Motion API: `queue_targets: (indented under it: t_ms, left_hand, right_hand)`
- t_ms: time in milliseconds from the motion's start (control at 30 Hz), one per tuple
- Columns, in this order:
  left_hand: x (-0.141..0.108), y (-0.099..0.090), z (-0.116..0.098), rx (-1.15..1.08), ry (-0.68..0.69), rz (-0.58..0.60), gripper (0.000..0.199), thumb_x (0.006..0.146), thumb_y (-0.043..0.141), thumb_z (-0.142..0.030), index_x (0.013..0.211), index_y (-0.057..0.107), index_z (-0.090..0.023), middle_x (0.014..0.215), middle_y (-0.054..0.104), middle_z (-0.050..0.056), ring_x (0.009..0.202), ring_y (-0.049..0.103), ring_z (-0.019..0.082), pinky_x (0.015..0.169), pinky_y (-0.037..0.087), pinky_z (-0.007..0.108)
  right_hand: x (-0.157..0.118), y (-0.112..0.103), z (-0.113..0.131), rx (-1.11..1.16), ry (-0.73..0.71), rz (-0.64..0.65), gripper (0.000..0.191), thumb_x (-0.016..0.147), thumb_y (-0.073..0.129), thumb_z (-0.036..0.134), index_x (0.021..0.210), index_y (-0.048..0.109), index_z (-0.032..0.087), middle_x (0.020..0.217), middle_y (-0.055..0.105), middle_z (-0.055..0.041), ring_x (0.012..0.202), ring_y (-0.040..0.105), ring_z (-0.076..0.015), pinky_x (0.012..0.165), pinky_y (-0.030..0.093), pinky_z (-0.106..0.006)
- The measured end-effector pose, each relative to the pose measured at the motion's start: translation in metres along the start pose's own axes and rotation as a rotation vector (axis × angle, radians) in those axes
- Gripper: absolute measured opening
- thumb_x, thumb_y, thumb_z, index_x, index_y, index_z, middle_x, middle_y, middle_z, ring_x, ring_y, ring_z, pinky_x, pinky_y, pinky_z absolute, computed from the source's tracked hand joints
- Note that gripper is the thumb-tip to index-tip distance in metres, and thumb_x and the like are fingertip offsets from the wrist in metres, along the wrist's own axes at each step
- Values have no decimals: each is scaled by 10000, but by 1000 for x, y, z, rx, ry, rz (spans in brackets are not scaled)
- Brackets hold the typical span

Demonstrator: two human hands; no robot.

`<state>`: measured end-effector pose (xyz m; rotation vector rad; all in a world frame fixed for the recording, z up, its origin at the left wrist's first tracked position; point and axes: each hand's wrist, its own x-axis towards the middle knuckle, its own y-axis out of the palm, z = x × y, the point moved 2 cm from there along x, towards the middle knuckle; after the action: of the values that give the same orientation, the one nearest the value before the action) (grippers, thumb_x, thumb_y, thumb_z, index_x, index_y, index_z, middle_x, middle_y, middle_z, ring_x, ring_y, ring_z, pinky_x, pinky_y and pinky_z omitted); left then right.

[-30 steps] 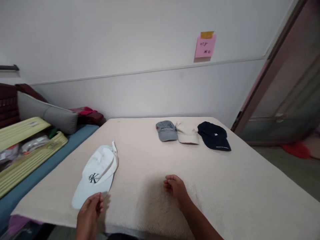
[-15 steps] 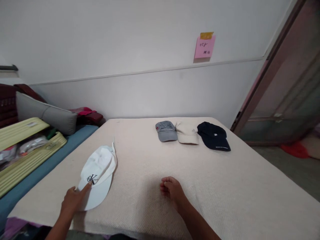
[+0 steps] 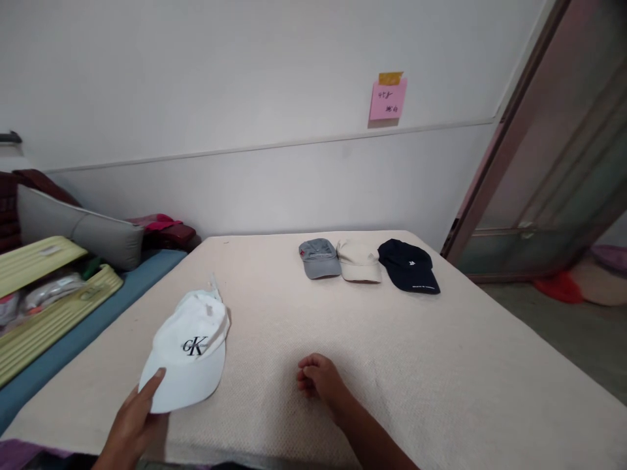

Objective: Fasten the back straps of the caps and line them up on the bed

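Note:
A white cap [image 3: 189, 352] with black letters on its front is at the left of the cloth-covered table, its brim toward me. My left hand [image 3: 134, 414] grips the brim's left edge, thumb on top and the other fingers underneath. My right hand [image 3: 318, 378] is over the middle of the table near the front, its fingers curled, with nothing visible in it. Toward the back, a grey cap [image 3: 319, 259], a beige cap [image 3: 359, 262] and a dark navy cap [image 3: 409, 266] form a row from left to right.
The table [image 3: 274, 313] reaches a white wall with a pink note [image 3: 386, 100] taped on it. On the left are a grey cushion [image 3: 102, 228] and a yellow slatted container [image 3: 59, 320]. A framed sliding door [image 3: 539, 189] is on the right.
The white cap's front has turned more toward me and its brim looks slightly raised. My left thumb has moved from the lettering to the brim's edge. The view has shifted slightly.

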<state>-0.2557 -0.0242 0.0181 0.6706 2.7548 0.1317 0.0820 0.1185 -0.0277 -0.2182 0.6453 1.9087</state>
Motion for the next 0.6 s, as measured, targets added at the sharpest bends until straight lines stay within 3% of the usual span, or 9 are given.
queue_targets:
  t_ms: [67,200,333,433,600]
  left_hand:
    - [-3,6,-5,-24,-25,-1,260,631,788,-143,876,698,-148,823,738,62,630,676,197,526,577,272]
    - [-20,25,-29,-118,77,17,270,754,705,-181,1020,692,-226,961,736,0,767,678,141,644,575,184]
    - [-61,62,-38,-210,119,160,360,794,654,-210,1145,669,-287,1126,720,-11,1021,649,195,789,571,221]
    - [-99,97,-19,-273,1,233,380,788,660,-291,1168,659,-307,1171,713,-9,1165,583,245,891,545,301]
    - [-154,147,45,-344,-318,478,547,701,752,-282,1225,602,-334,1084,751,34,1171,588,299,950,500,402]
  right_hand:
    - [0,0,0,-7,3,4,104,642,580,180,744,561,171,607,623,-7,490,567,-118,474,371,-234]
    - [-2,-1,4,16,0,20,106,659,619,214,740,566,169,602,622,-8,493,567,-122,475,366,-233]
    - [-9,-4,20,99,-27,79,165,721,632,306,766,585,154,675,649,-34,558,594,-130,528,403,-245]
    - [-14,-9,38,182,-52,129,305,786,604,440,848,614,141,777,681,-72,672,639,-156,634,454,-274]
    - [-18,-33,73,294,-77,189,567,862,423,628,998,647,126,948,705,-133,831,667,-215,764,480,-333]
